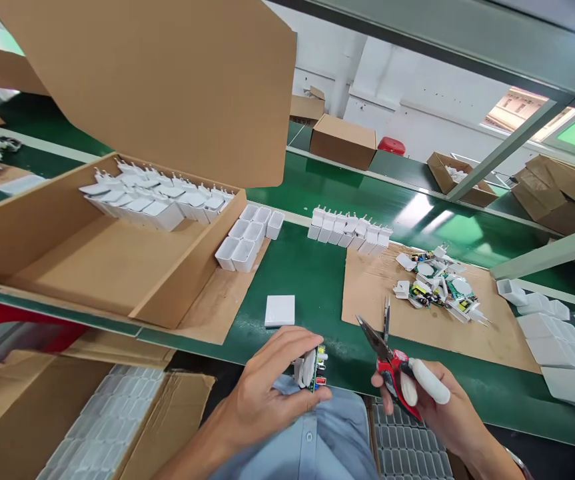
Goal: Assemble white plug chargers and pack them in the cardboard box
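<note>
My left hand (267,383) pinches a small circuit board (319,368) by its edges, above my lap at the bench edge. The board carries yellow and red components and has a white piece against its left side. My right hand (440,397), with white covers on some fingers, grips red-handled needle-nose pliers (392,373). Their jaws are spread and point away from me, apart from the board. A white square block (280,311) lies on the green bench just beyond my left hand. Past the pliers, a pile of circuit boards with white plug parts (440,283) rests on a cardboard sheet (367,293).
At left stands an open cardboard box (92,260) with rows of white plug adapters (142,193). White open-topped cases (244,243) sit beside it. Plug housings (347,230) line the bench's middle; more white cases (560,340) lie right. Below are boxes of trays (102,420). A metal post (557,250) slants at right.
</note>
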